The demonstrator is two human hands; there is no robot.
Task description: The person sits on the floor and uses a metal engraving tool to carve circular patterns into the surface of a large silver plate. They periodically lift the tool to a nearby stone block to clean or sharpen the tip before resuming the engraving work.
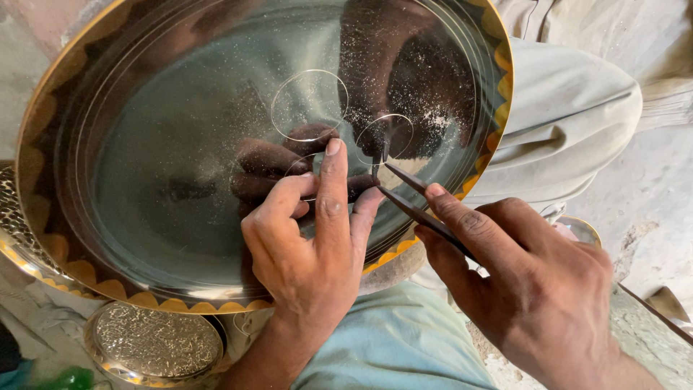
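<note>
Dusty concrete floor showed at the right, and the person sat low with a big polished metal tray propped across the lap, its scalloped gold rim tilted up toward the knee in pale trousers. Below its near edge lay a smaller round embossed lid or dish, and part of another patterned piece peeped out at the left.

The left hand lay spread on the mirror surface, fingertips pressed down near the middle, steadying it. The right hand pinched a dark two-legged compass between thumb and fingers, its points resting on the tray just beside the left fingertips. Thin scribed circles overlapped there, with fine metal dust scattered around them.

To my eye the tray would be stiff and fairly thin, probably lighter than its width suggests, but awkward and slick: a polished face gives little grip and would mark easily. I would judge the rim the safe place to hold it, with a flat palm on the face only to stop it sliding. The compass looked rigid and light, best held high on the legs as it was, since its sharp points could skate across the sheen.
</note>
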